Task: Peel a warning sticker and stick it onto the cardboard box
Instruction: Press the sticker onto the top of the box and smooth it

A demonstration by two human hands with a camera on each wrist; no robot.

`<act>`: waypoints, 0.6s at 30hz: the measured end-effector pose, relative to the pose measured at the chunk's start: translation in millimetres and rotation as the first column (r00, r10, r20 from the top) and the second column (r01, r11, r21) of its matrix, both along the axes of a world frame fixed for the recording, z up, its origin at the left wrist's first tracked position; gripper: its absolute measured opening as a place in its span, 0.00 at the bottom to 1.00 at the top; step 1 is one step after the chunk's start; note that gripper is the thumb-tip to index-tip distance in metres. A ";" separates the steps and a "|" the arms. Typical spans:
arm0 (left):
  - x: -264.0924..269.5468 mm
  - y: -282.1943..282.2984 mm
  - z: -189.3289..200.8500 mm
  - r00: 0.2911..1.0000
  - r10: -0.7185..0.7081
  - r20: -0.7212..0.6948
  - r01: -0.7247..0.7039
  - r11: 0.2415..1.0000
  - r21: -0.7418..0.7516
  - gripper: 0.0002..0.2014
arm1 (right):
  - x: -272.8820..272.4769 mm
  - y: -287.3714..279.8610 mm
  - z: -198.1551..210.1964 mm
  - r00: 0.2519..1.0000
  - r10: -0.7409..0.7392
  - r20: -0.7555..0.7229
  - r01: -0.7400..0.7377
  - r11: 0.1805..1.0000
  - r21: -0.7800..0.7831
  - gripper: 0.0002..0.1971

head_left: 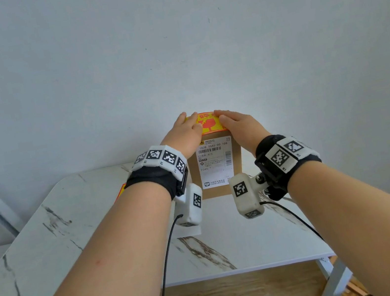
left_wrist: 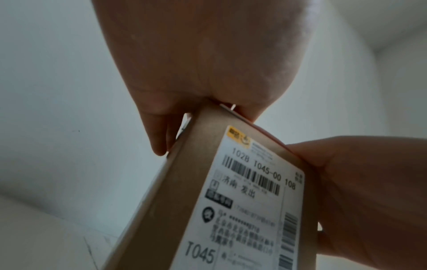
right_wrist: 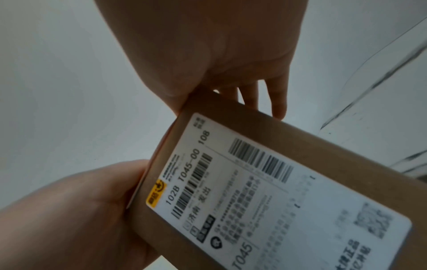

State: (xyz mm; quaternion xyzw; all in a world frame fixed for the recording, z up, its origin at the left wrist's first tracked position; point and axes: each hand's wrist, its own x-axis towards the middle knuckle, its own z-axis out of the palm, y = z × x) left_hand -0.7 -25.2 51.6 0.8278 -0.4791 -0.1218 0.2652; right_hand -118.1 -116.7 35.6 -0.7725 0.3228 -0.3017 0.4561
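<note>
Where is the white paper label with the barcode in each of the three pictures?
Head view: the white label is in the middle, on the cardboard box front, between both wrists.
Left wrist view: the label fills the lower right.
Right wrist view: the label runs tilted across the lower right.
Shared landmark: the printed "T045" on it.

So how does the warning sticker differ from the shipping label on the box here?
The warning sticker is yellow and red; the shipping label is white with black print and barcodes. The sticker lies on the top of the box; the label is on the face toward the camera. The left hand and right hand press on the sticker; neither covers the label. Both are stuck to the same box.
</note>
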 end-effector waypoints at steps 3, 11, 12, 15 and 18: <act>3.0 0.6 -4.1 0.999 0.003 0.051 -0.001 0.999 -0.035 0.27 | 0.8 -1.2 2.4 1.000 -0.014 -0.006 0.014 0.999 0.051 0.21; 7.6 1.0 -8.2 0.997 -0.035 0.063 0.041 0.994 -0.097 0.25 | 13.9 -5.3 20.6 0.986 -0.009 -0.168 0.012 1.000 0.018 0.24; 7.5 0.9 -8.0 0.997 -0.033 0.069 0.040 0.995 -0.094 0.25 | 14.5 -4.9 19.4 0.983 -0.017 -0.181 0.021 1.000 0.023 0.24; 7.0 1.2 -7.7 0.998 -0.029 0.048 0.034 0.994 -0.104 0.26 | 16.0 -4.5 15.7 0.981 -0.039 -0.190 0.044 0.999 0.024 0.23; 8.2 -0.6 -3.9 0.999 -0.028 -0.018 0.027 0.996 -0.090 0.26 | 18.8 -6.5 19.1 0.978 -0.045 -0.204 0.050 0.999 0.020 0.22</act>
